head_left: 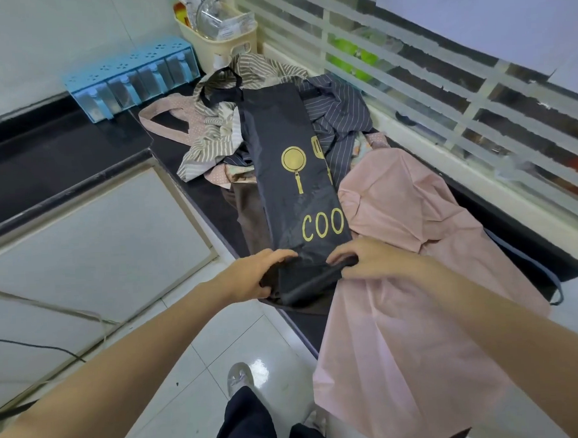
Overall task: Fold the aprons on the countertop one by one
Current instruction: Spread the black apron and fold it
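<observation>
At far left a white cabinet door (91, 242) sits below the black worktop (53, 147). On the worktop against the wall stands a blue spice rack (133, 78), and to its right a cream basket (219, 38) in the corner by the window grille (441, 87).

The left hand (255, 276) lies at the near left corner of the black apron (285, 172), fingers curled over the cloth and thumb tucked under its edge, gripping it. The black apron is folded lengthwise into a long strip that runs from the worktop's near edge away toward the corner; it shows a gold pan, part of a spatula and the letters "COO". Its far end lies across a heap of other aprons: a beige striped apron (209, 139) to the left with a pink dotted strap (165, 121) beside it, and a grey striped apron (339, 115) to the right. A brown cloth (250, 210) shows under the strip's left side.

The right hand (366, 260) rests on the strip's near right corner, fingers bent down and pinching the cloth where the end is rolled into a dark fold. Just right of the strip, touching it, a pink apron (401, 280) is spread over the worktop and hangs over the near edge toward the tiled floor (201, 357).
</observation>
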`<state>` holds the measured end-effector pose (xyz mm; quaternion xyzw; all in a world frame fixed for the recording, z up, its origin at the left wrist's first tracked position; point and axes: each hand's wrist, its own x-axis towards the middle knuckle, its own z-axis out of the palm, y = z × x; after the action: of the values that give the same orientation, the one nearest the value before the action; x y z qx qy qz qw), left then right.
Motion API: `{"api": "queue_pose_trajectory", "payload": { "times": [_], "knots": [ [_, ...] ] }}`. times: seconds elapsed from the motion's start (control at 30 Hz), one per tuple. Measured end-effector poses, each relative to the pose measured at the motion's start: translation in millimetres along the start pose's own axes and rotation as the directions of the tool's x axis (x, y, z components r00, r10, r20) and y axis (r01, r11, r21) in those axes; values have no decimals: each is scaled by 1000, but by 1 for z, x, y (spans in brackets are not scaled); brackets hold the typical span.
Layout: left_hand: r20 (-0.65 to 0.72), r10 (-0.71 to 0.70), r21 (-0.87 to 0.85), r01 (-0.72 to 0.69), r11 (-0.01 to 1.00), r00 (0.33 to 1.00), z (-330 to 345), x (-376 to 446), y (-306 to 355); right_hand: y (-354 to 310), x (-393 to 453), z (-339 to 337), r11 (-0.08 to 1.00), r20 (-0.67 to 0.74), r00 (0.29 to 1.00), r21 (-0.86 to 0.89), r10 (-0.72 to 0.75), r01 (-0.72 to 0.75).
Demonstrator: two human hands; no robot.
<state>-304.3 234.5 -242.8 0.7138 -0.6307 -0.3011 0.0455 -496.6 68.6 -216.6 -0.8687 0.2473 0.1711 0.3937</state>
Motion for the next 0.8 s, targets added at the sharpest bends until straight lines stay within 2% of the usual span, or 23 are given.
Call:
{"api": "queue_pose_trajectory", "payload": {
  "times": [0.07,0.1,0.2,0.23,0.3,0.33,0.4,0.5,0.67,0.73,0.8],
  "knots": [
    [21,-2,-36,2,999,1000,3,1,-2,-3,6,-15,991,-35,997,121,70,-65],
    [20,-57,-70,58,996,998,5,1,-5,-3,12,-20,978,-73,991,184,108,-93],
    [3,-163,-273,158,949,987,5,6,-11,1,25,-20,872,-199,939,462,281,-163],
    [-15,-184,-324,170,931,983,5,8,-12,2,31,-17,882,-260,909,430,327,-194],
    [-45,-230,-366,198,909,972,5,9,-8,6,36,-5,940,-383,861,193,336,-281],
    [-61,-255,-369,216,904,965,6,10,-9,3,40,1,946,-434,845,65,314,-318],
    [-83,-285,-339,242,909,955,12,13,-9,-1,42,13,912,-490,806,-54,330,-407],
    [-120,-264,-285,222,933,957,21,13,-11,-4,50,25,866,-524,759,-76,387,-495],
    [-186,-299,-239,252,938,936,20,12,-7,-3,60,28,835,-504,741,-67,444,-546],
    [-209,-341,-65,335,940,917,14,15,-4,-5,61,26,836,-484,748,-60,454,-546],
    [-286,-347,182,406,895,893,4,20,3,-6,61,24,841,-469,751,-30,465,-540]
  ]
}}
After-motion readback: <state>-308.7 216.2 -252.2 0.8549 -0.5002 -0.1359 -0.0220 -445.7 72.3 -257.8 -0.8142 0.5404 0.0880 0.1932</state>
